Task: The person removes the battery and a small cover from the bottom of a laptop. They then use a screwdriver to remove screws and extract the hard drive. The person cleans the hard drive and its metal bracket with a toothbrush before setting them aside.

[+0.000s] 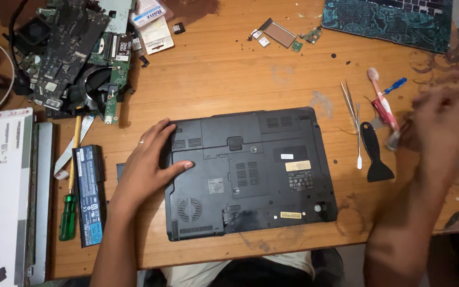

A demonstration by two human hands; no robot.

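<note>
Black laptop (251, 170) lies bottom-up, mid-counter (229, 79); small yellow and white labels on its base. Left hand (150, 165) flat on its left edge, fingers spread, gripping nothing. Right hand (442, 122) blurred over tools; grip indeterminate. Black battery (90, 194) with blue label and green screwdriver (69, 207) lie left; black scraper (374, 154) right.

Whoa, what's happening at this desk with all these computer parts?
A person sits at a wooden desk with a black laptop lying upside down in front of them. Their left hand rests flat on the laptop's left edge. Their right hand, blurred, is at the tools on the right: metal tweezers, a black plastic pry scraper and a red-and-white tube. A green-handled screwdriver and black battery pack lie to the left.
</note>
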